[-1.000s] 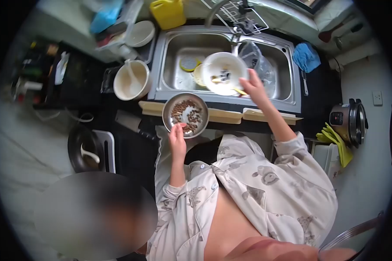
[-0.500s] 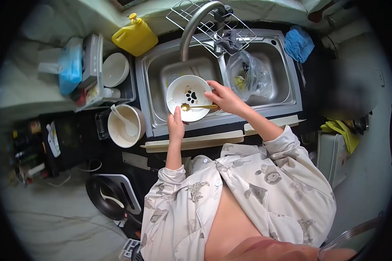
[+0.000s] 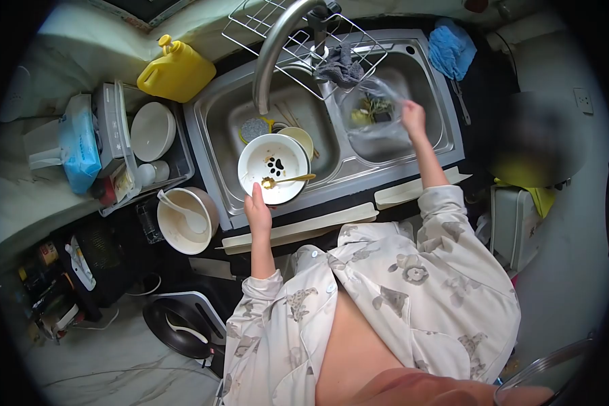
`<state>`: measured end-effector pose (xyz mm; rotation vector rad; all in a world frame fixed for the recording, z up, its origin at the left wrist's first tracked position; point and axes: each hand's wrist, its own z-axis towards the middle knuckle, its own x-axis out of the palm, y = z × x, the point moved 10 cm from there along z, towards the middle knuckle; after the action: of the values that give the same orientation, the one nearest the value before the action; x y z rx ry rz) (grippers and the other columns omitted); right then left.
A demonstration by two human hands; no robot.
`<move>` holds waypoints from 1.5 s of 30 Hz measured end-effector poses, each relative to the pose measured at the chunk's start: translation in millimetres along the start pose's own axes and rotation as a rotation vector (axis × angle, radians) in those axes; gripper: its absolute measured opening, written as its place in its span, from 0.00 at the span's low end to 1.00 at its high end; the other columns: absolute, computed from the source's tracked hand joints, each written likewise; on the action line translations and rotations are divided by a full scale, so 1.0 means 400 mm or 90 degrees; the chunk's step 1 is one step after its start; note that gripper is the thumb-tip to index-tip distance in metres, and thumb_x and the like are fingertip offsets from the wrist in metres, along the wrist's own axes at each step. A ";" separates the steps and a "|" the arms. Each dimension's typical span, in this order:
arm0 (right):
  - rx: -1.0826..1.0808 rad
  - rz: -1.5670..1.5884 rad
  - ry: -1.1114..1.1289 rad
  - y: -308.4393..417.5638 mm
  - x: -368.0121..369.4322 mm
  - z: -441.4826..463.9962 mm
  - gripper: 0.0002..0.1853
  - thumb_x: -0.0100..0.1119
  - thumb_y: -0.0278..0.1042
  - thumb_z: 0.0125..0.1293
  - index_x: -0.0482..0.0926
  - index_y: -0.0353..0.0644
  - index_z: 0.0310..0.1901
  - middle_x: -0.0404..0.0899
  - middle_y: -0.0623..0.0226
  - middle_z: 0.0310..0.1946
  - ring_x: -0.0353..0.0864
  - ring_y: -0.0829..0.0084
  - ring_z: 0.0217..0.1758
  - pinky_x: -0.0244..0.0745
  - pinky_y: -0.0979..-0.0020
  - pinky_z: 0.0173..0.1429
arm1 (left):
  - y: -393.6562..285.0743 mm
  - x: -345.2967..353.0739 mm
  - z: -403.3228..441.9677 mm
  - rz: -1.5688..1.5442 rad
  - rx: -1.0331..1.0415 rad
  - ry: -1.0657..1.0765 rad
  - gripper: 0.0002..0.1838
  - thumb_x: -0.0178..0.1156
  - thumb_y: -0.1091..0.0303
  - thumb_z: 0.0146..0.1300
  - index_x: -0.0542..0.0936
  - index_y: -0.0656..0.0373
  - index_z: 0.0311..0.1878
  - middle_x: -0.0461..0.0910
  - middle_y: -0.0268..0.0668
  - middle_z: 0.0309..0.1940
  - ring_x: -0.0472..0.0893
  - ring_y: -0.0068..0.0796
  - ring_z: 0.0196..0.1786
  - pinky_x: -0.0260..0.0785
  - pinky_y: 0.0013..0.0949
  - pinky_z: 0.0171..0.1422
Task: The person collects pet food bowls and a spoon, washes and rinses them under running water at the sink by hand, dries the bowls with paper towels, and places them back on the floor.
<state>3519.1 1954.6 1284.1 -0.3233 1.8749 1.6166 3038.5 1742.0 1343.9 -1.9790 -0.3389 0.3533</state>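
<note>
My left hand (image 3: 258, 210) grips the near rim of a white bowl (image 3: 254, 162) with a black paw print inside. A gold spoon (image 3: 292, 178) and some food bits lie in this bowl, which is above the left sink basin (image 3: 321, 122). My right hand (image 3: 413, 118) is closed on the edge of a clear plastic bag (image 3: 386, 128) in the right basin. Greenish scraps (image 3: 372, 108) show inside the bag. Behind the bowl, a cream bowl (image 3: 298, 141), a yellow-rimmed scrubber (image 3: 256, 128) and chopsticks sit in the left basin.
The faucet (image 3: 271, 61) arches over the left basin, beside a wire rack (image 3: 250, 30) with a gray cloth (image 3: 340, 66). Left of the sink are a yellow jug (image 3: 177, 71), a white bowl (image 3: 153, 132) and a pot (image 3: 206, 237) with a ladle. A blue cloth (image 3: 451, 51) lies right.
My right hand has left the bowl, moved right and taken hold of the plastic bag, opening it wider. My left hand keeps the bowl. The metal bowl of brown pieces seen earlier is out of sight.
</note>
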 end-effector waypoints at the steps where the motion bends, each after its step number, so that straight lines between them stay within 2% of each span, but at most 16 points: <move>1: 0.118 0.142 0.036 -0.026 -0.023 0.018 0.16 0.44 0.23 0.58 0.83 0.38 0.41 0.79 0.65 0.26 0.74 0.77 0.22 0.68 0.74 0.26 | 0.021 -0.013 0.003 0.019 -0.005 -0.009 0.24 0.44 0.52 0.70 0.76 0.68 0.41 0.79 0.37 0.26 0.76 0.23 0.23 0.66 0.27 0.24; 3: 0.126 0.347 -0.008 0.083 -0.099 0.015 0.16 0.41 0.21 0.58 0.81 0.32 0.40 0.69 0.77 0.18 0.62 0.86 0.17 0.55 0.82 0.21 | 0.036 -0.013 -0.001 0.035 -0.010 -0.012 0.23 0.43 0.53 0.70 0.75 0.69 0.41 0.78 0.39 0.26 0.75 0.23 0.23 0.67 0.27 0.23; 11: 0.066 0.642 0.040 0.344 -0.396 0.060 0.14 0.40 0.16 0.59 0.76 0.26 0.43 0.65 0.75 0.18 0.60 0.84 0.18 0.57 0.82 0.22 | 0.015 -0.010 -0.033 -0.006 0.014 -0.022 0.22 0.43 0.54 0.70 0.72 0.67 0.47 0.78 0.38 0.28 0.76 0.22 0.23 0.66 0.24 0.22; 14: -0.029 0.643 0.007 0.317 -0.578 0.094 0.12 0.40 0.19 0.62 0.76 0.28 0.42 0.68 0.71 0.20 0.64 0.82 0.20 0.60 0.80 0.24 | 0.029 -0.023 -0.040 -0.021 0.015 -0.055 0.22 0.43 0.54 0.70 0.73 0.67 0.46 0.78 0.37 0.29 0.76 0.22 0.24 0.67 0.24 0.23; 17: -0.011 0.639 -0.087 0.254 -0.763 0.111 0.18 0.39 0.19 0.61 0.73 0.28 0.51 0.65 0.73 0.20 0.62 0.82 0.19 0.59 0.79 0.21 | 0.039 -0.030 -0.047 -0.003 0.009 -0.047 0.22 0.44 0.53 0.70 0.74 0.67 0.45 0.78 0.38 0.29 0.76 0.22 0.24 0.67 0.24 0.22; 18: 0.062 0.610 -0.269 0.275 -0.819 0.060 0.20 0.37 0.19 0.60 0.72 0.27 0.53 0.63 0.75 0.19 0.61 0.83 0.18 0.57 0.80 0.20 | 0.020 -0.025 -0.056 -0.015 0.023 -0.055 0.23 0.44 0.52 0.70 0.74 0.67 0.44 0.79 0.38 0.29 0.76 0.22 0.24 0.67 0.24 0.22; 23: -0.037 0.581 -0.353 0.192 -1.032 0.080 0.24 0.36 0.14 0.52 0.73 0.24 0.51 0.58 0.75 0.16 0.57 0.82 0.17 0.54 0.79 0.20 | 0.010 -0.029 -0.046 0.014 0.020 -0.069 0.25 0.44 0.51 0.69 0.77 0.68 0.35 0.78 0.38 0.23 0.75 0.24 0.20 0.66 0.27 0.22; 27: -0.057 0.526 -0.417 0.048 -1.094 0.114 0.22 0.38 0.15 0.54 0.76 0.29 0.49 0.61 0.76 0.17 0.59 0.82 0.17 0.57 0.81 0.21 | -0.017 -0.015 -0.023 0.076 0.029 -0.060 0.29 0.44 0.49 0.69 0.78 0.69 0.31 0.77 0.40 0.21 0.75 0.27 0.20 0.66 0.30 0.23; 30: 0.041 0.476 -0.412 -0.150 -1.062 0.153 0.20 0.42 0.17 0.56 0.77 0.33 0.49 0.66 0.75 0.17 0.64 0.81 0.16 0.63 0.80 0.21 | -0.043 -0.001 -0.007 0.089 0.031 -0.090 0.29 0.45 0.49 0.69 0.78 0.70 0.32 0.77 0.40 0.21 0.75 0.26 0.21 0.66 0.29 0.23; 33: 0.061 0.500 -0.379 -0.242 -1.033 0.161 0.11 0.47 0.23 0.62 0.79 0.38 0.41 0.67 0.73 0.17 0.69 0.78 0.18 0.69 0.79 0.25 | -0.067 0.025 0.022 0.087 0.071 -0.058 0.28 0.44 0.50 0.69 0.77 0.70 0.33 0.76 0.39 0.21 0.75 0.26 0.20 0.67 0.28 0.22; 36: 0.122 0.283 -0.350 -0.244 -0.992 0.143 0.09 0.48 0.26 0.61 0.77 0.38 0.40 0.68 0.72 0.18 0.69 0.77 0.18 0.69 0.77 0.23 | -0.089 0.041 0.042 0.099 0.057 -0.047 0.28 0.43 0.50 0.69 0.77 0.70 0.34 0.75 0.40 0.23 0.76 0.27 0.21 0.66 0.29 0.21; 37: 0.136 0.230 -0.295 -0.263 -0.970 0.159 0.13 0.47 0.26 0.59 0.75 0.37 0.45 0.71 0.69 0.22 0.72 0.76 0.20 0.72 0.75 0.26 | -0.074 0.037 0.064 0.098 0.066 -0.058 0.28 0.44 0.50 0.69 0.77 0.71 0.34 0.74 0.40 0.21 0.76 0.29 0.21 0.67 0.30 0.21; 41: 0.086 0.035 -0.162 -0.255 -0.883 0.172 0.21 0.50 0.31 0.57 0.69 0.34 0.54 0.75 0.63 0.29 0.77 0.74 0.25 0.74 0.75 0.26 | -0.064 0.047 0.099 0.093 0.044 -0.023 0.31 0.43 0.49 0.68 0.77 0.75 0.35 0.70 0.48 0.35 0.77 0.33 0.23 0.70 0.32 0.21; 42: 0.132 -0.041 -0.204 -0.252 -0.878 0.151 0.26 0.55 0.40 0.57 0.68 0.33 0.54 0.76 0.57 0.35 0.78 0.66 0.34 0.75 0.68 0.33 | -0.071 0.043 0.100 0.100 0.060 -0.046 0.31 0.43 0.49 0.68 0.77 0.75 0.36 0.71 0.49 0.34 0.77 0.33 0.23 0.70 0.32 0.20; 43: 0.126 -0.043 -0.195 -0.210 -0.848 0.124 0.26 0.55 0.40 0.57 0.68 0.33 0.54 0.76 0.57 0.35 0.78 0.66 0.34 0.75 0.68 0.33 | -0.076 0.037 0.105 0.107 0.075 -0.069 0.31 0.43 0.49 0.68 0.77 0.75 0.36 0.71 0.49 0.34 0.77 0.34 0.23 0.71 0.32 0.20; 45: -0.021 -0.495 -0.431 0.078 -0.825 0.001 0.28 0.58 0.44 0.55 0.69 0.35 0.54 0.75 0.52 0.41 0.75 0.58 0.44 0.72 0.60 0.46 | -0.068 0.037 0.121 0.108 0.059 -0.053 0.29 0.43 0.50 0.68 0.77 0.74 0.38 0.70 0.49 0.38 0.77 0.33 0.24 0.71 0.30 0.20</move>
<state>3755.5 1891.1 1507.5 -0.3913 1.0156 1.0279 3030.8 1799.0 1347.5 -1.9096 -0.2039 0.5518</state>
